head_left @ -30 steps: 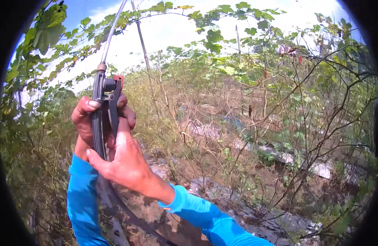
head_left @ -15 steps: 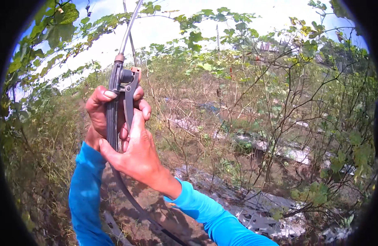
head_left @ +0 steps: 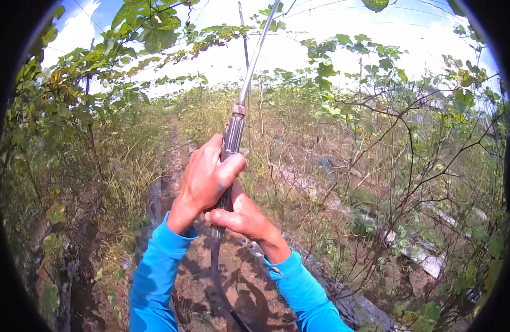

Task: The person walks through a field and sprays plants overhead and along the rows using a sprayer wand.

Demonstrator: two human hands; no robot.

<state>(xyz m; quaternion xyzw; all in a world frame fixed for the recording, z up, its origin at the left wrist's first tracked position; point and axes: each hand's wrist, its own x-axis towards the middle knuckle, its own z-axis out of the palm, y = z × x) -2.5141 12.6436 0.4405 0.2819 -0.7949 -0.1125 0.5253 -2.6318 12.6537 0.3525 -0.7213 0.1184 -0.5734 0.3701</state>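
A spray lance with a ribbed dark handle (head_left: 233, 134) stands tilted in front of me, its thin metal tube (head_left: 259, 54) running up out of view at the top. Closed around the upper grip is my left hand (head_left: 205, 176), thumb laid across the front. Just below it my right hand (head_left: 245, 216) wraps the lower grip from the right, its thumb lying over the handle. Most of its fingers are hidden behind. The trigger lever cannot be seen from this side. A black hose (head_left: 218, 276) hangs from the handle's bottom end and curves down to the lower edge.
Leafy vines (head_left: 155, 30) hang overhead on wires and posts. Dry, bare branches (head_left: 401, 119) crowd the right side. A narrow dirt path (head_left: 172, 149) leads away between weedy rows, and torn silvery plastic sheeting (head_left: 423, 257) covers ground at the right.
The lance has shifted right in view and turned, so its trigger lever has gone out of sight. My left hand's back now faces me, and more of the path shows at left.
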